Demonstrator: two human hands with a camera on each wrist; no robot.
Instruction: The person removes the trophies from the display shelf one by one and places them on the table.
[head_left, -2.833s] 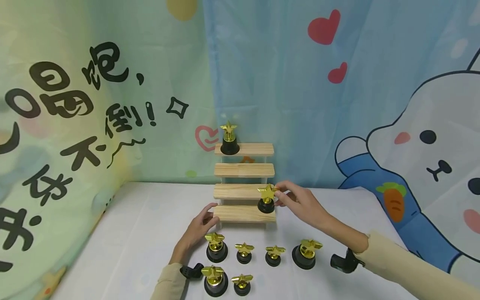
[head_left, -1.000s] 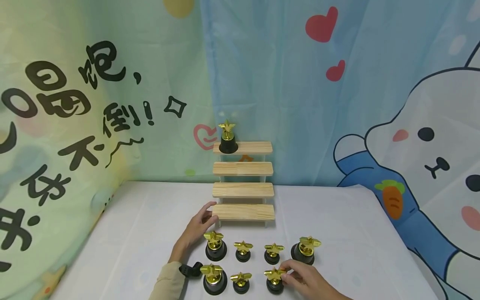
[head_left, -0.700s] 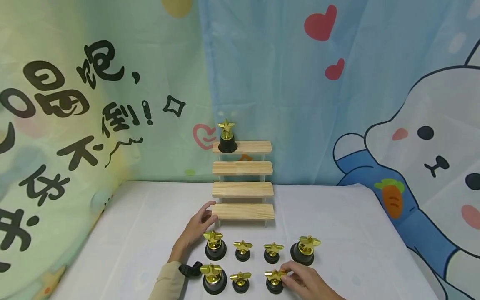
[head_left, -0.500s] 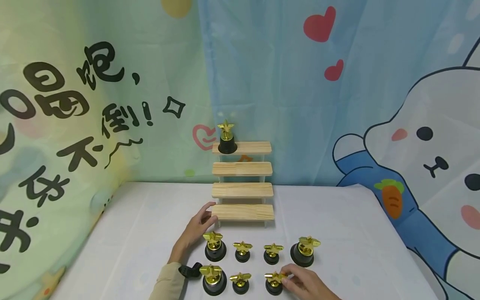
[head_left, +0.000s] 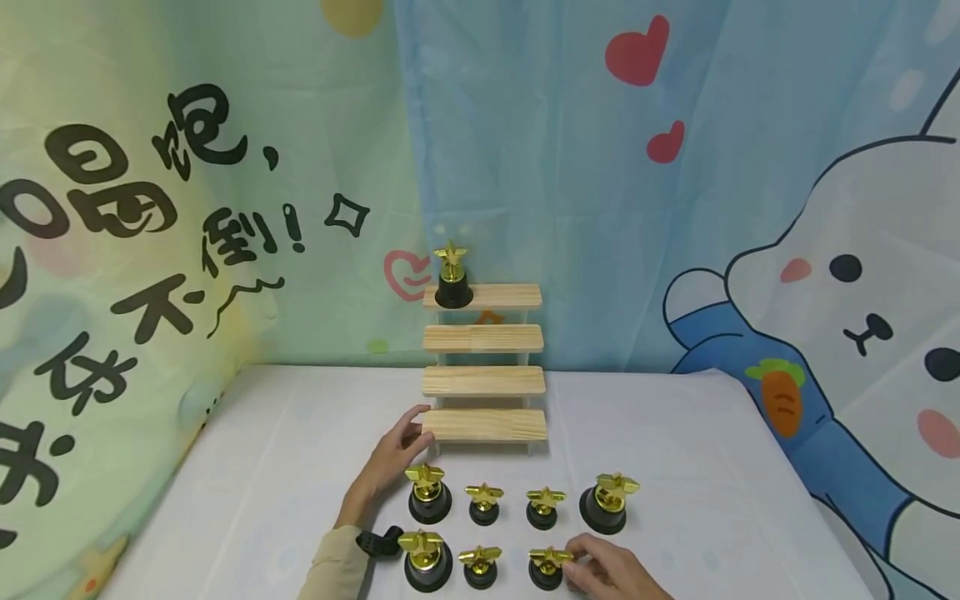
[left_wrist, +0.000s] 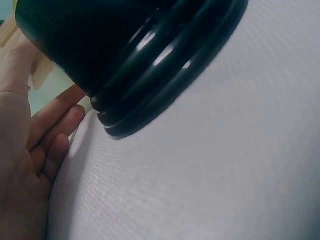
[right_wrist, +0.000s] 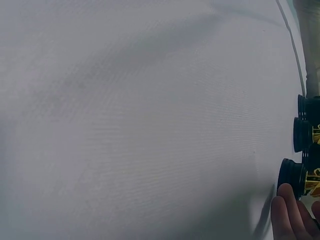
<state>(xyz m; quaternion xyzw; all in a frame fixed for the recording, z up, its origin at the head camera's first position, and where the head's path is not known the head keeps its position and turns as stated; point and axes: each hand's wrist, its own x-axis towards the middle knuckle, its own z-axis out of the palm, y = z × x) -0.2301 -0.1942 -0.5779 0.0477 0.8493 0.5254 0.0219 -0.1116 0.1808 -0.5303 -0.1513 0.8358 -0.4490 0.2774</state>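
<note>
My right hand (head_left: pixel 611 571) pinches the gold star of a small trophy (head_left: pixel 546 577), which stands upright on the black base at the near right of the group. In the right wrist view, fingers (right_wrist: pixel 286 210) lie against the black base. My left hand (head_left: pixel 390 454) grips the left end of the lowest shelf of a wooden stepped display rack (head_left: pixel 483 425), thumb in front and index finger behind. A large trophy's dark base (left_wrist: pixel 135 70) fills the top of the left wrist view, hiding some fingertips. Another trophy (head_left: pixel 453 287) stands on the rack's top shelf, at the left.
Before the rack, two large trophies (head_left: pixel 429 502) stand at the left, with small trophies (head_left: pixel 483 510) beside them and a large trophy (head_left: pixel 603 512) at the right. All rest on a white tablecloth (head_left: pixel 675 450). A printed curtain (head_left: pixel 525 167) hangs behind.
My right hand has brought the small trophy from the lowest shelf's right end down to the table's near row, where it has shifted little since. My left hand keeps its place.
</note>
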